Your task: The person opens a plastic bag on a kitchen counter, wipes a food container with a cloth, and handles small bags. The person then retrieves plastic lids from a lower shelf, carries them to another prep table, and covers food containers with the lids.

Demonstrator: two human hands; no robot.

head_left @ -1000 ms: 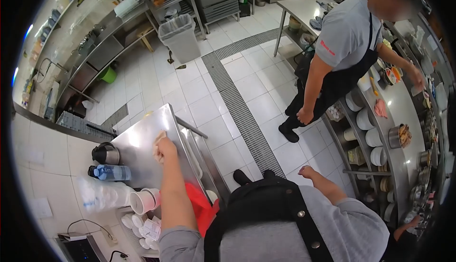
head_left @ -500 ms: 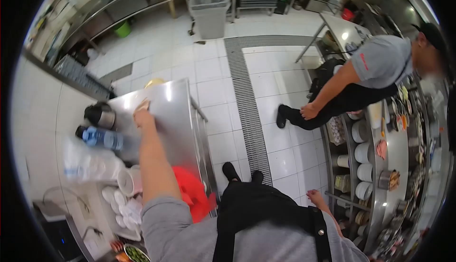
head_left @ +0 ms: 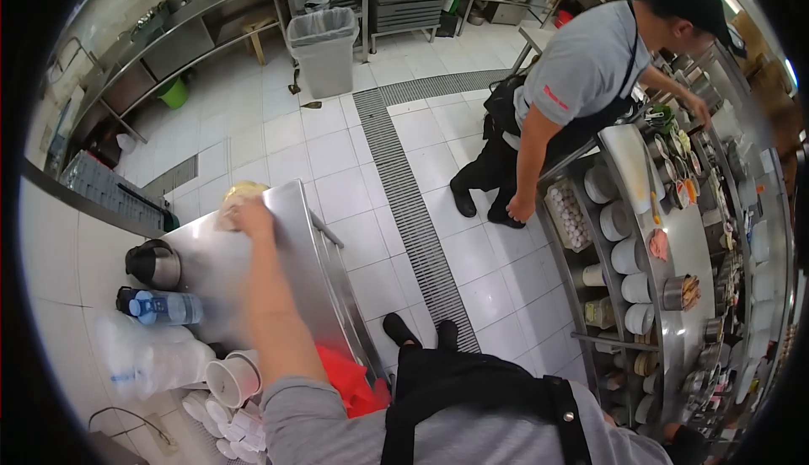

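A pale cloth (head_left: 226, 219) is held in the L hand (head_left: 246, 215), w/ the fingers closed on it, at the far edge of the steel table (head_left: 291, 241). The R hand's grip can't be told, as that hand is out of view. A yellow thing (head_left: 246, 188) is seen just past the far edge. On the table's L side, a steel jug w/ a black top (head_left: 160, 264) is placed; a blue water btl (head_left: 168, 306) is set nearer. Nearer still, a clear bag (head_left: 156, 360) & a white tub (head_left: 232, 382) are seen. A red thing (head_left: 350, 381) is partly hidden by the arm. Far R, a co-worker (head_left: 569, 64) is seen by a counter (head_left: 687, 246), w/ one arm held out.
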